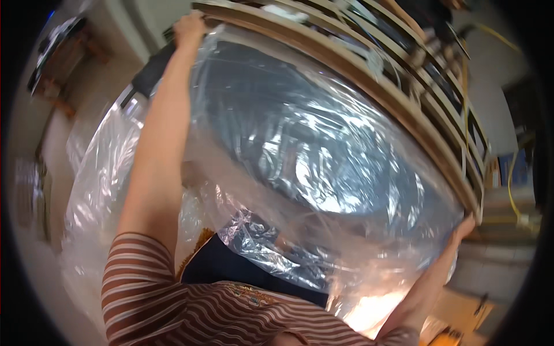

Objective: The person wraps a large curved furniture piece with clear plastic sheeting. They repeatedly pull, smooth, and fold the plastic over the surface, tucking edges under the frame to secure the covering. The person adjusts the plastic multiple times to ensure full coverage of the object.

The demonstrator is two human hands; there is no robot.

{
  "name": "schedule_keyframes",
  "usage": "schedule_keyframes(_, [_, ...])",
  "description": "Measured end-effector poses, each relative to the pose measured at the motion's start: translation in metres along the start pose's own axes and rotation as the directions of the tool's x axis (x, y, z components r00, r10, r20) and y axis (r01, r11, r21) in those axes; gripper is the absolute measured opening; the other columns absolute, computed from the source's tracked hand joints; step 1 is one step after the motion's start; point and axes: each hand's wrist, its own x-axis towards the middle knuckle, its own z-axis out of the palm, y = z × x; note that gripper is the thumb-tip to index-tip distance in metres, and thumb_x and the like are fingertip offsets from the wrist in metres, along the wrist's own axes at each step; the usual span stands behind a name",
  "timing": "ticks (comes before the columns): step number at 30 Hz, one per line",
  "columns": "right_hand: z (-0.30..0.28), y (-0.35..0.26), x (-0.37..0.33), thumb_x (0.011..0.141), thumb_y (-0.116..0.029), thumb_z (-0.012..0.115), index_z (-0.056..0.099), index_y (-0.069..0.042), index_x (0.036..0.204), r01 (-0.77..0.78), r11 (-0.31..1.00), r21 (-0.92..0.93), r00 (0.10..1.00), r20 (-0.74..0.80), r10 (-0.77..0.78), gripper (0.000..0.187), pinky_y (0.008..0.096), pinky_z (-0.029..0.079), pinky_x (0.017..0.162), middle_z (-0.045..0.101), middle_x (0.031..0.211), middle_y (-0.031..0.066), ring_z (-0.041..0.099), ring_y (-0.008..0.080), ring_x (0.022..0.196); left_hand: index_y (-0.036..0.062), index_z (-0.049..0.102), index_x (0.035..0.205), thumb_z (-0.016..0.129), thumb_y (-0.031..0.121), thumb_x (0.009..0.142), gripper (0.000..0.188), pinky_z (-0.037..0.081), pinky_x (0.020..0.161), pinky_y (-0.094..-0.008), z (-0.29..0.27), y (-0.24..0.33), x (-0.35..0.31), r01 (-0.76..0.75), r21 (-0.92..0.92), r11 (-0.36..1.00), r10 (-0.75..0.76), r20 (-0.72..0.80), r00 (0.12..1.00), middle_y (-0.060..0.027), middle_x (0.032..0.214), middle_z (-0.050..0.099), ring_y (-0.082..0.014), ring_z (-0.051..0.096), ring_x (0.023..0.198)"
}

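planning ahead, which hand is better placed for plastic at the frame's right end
Right hand, likely: it's at that end of the tan frame, beside the plastic; the left hand holds the other.

Harsh glare on clear plastic sheet (323, 173); surroundings blurred; fisheye edges bent, corners black.

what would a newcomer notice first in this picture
Most likely the big sheet of shiny clear plastic filling the middle, its crinkles throwing bright glare. Next, the slatted wooden frame slanting along the plastic's far edge from upper left to right. Then the outstretched arms, with the left hand at the frame's upper-left end and the right hand by its lower-right end.
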Motion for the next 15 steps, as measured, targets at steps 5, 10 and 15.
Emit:
schedule_keyframes(5, [-0.077, 0.015, 0.003, 0.087, -0.051, 0.052, 0.067, -0.002, 0.104, 0.025, 0.947, -0.319, 0.965, 0.256, 0.061, 0.053, 0.0443, 0.04, 0.093, 0.062, 0.113, 0.0225, 0.055, 0.0405, 0.108, 0.0033, 0.06, 0.122, 0.06, 0.042, 0.088, 0.052, 0.037, 0.099, -0.0319, 0.027, 0.055, -0.047, 0.239, -0.418, 0.877, 0.036, 0.552, 0.833, -0.0094, 0.121, 0.061, -0.0192, 0.052, 0.115])
schedule_keyframes(10, [-0.098, -0.106, -0.095, 0.089, -0.03, 0.061, 0.058, -0.006, 0.088, -0.031, 0.996, 0.079, 0.771, 0.636, -0.026, 0.024, 0.0253, 0.039, 0.072, 0.053, 0.085, -0.0005, 0.047, 0.0104, 0.081, 0.0066, 0.058, 0.126, 0.054, 0.042, 0.093, 0.048, 0.037, 0.098, -0.0302, -0.061, -0.034, 0.011, 0.088, -0.29, 0.953, 0.012, 0.326, 0.945, -0.0063, 0.122, 0.06, -0.019, 0.052, 0.116])
schedule_keyframes(15, [-0.113, -0.18, -0.17, 0.091, -0.026, 0.061, 0.053, -0.01, 0.089, -0.28, 0.847, 0.452, 0.704, 0.696, -0.139, 0.018, 0.0198, 0.034, 0.065, 0.043, 0.081, -0.0079, 0.038, 0.0033, 0.074, 0.0031, 0.061, 0.119, 0.049, 0.034, 0.095, 0.041, 0.044, 0.094, -0.035, -0.113, -0.101, 0.094, -0.201, 0.565, 0.8, 0.03, 0.298, 0.954, -0.0116, 0.118, 0.063, -0.0243, 0.058, 0.11])
